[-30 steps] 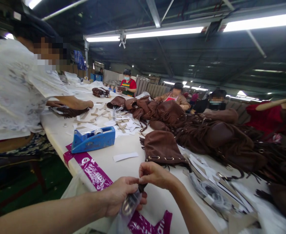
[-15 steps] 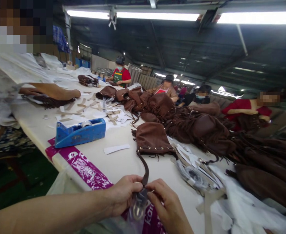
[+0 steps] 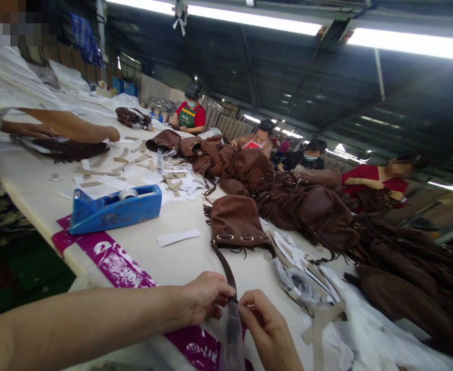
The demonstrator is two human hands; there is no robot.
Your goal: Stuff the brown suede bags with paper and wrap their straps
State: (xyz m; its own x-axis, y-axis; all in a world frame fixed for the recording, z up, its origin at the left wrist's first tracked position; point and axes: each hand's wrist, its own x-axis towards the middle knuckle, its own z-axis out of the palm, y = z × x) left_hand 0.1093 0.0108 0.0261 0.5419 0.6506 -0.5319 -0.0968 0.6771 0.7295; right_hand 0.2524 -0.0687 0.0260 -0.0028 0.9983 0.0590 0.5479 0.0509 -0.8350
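Note:
A dark brown leather bag (image 3: 236,219) with fringe and metal eyelets lies on the table in front of me. Its strap (image 3: 223,263) runs down toward me, and my left hand (image 3: 207,296) pinches it between thumb and fingers. Over the strap's lower end is a clear plastic sleeve (image 3: 232,335), with a dark part showing through. My right hand (image 3: 267,324) is closed at the sleeve's upper edge, thumb and forefinger together, close to the left fingertips. What lies inside the sleeve's lower end is blurred.
A blue tape dispenser (image 3: 116,208) stands left on the table (image 3: 180,263), by purple printed tape (image 3: 114,260). Paper scraps (image 3: 178,180) lie behind it. Brown bags (image 3: 307,206) pile up at right, near coiled plastic (image 3: 296,281). A co-worker's arm (image 3: 72,129) reaches in from the left; others work beyond.
The sleeve now hangs straighter, and the metal piece seen through it before no longer shows clearly. Both hands remain at the strap end. My view has shifted a little, with table things moving left.

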